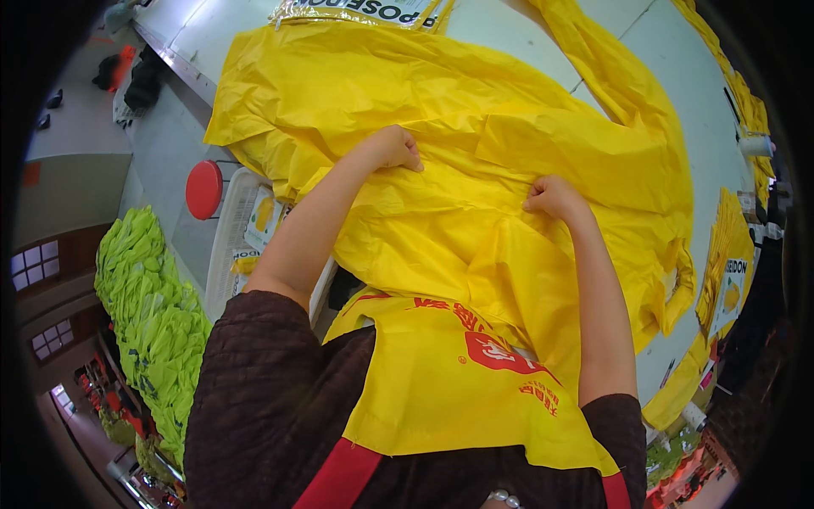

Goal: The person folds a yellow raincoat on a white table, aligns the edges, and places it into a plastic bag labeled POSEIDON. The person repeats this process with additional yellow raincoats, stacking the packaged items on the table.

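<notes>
A large yellow raincoat-like garment [407, 81] lies spread and creased over the pale table in front of me. Its near part hangs over the table edge toward my yellow apron [415, 399]. My left hand [397, 149] is closed, pinching a fold near the middle of the garment. To the right and slightly nearer, my right hand [553, 197] also pinches the fabric with curled fingers. Between the two hands a crease of the yellow cloth runs across. A long yellow sleeve-like strip [606, 64] stretches to the far right edge.
Packaged yellow items [365, 12] lie at the table's far edge; another stack [727, 271] sits at right. Left are a white plastic crate [222, 263], a red round stool [203, 189] and a lime-green garment pile [153, 314]. A thread spool [756, 146] stands far right.
</notes>
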Motion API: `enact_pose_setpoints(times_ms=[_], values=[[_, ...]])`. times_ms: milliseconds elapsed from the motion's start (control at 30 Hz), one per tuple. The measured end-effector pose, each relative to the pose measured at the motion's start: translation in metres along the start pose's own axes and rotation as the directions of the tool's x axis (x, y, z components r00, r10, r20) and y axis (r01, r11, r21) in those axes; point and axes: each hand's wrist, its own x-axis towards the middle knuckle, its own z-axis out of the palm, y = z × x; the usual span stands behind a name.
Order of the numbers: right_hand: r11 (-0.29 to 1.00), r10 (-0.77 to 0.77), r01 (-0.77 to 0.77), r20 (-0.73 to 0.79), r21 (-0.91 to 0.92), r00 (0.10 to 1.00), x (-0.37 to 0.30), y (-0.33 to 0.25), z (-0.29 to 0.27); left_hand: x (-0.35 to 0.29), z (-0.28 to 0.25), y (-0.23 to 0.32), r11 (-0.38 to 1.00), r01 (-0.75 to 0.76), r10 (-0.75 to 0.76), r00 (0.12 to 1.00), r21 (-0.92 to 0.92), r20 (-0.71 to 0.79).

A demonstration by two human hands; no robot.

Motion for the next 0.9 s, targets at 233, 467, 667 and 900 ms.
enact_pose_setpoints(times_ms=[233,467,667,900], values=[[0.873,-0.476,0.236,-0.637,-0.428,0.606,-0.025,0.028,0.051,-0.022,0.031,0.002,0.945,-0.318,0.277,0.908,-0.084,-0.314],[0.843,-0.516,0.105,-0.740,-0.528,0.432,-0.026,0.115,-0.003,-0.037,0.046,0.032,0.839,-0.542,0.417,0.700,-0.050,-0.580],[0.914,-0.350,-0.012,-0.803,-0.406,0.482,-0.047,0.167,-0.049,-0.062,-0.003,-0.031,0.910,-0.274,0.394,0.335,0.312,-0.856],[0.933,-0.288,-0.001,-0.752,-0.359,0.593,-0.058,0.023,-0.064,-0.057,-0.031,-0.086,0.878,-0.030,0.419,0.530,0.478,-0.737]])
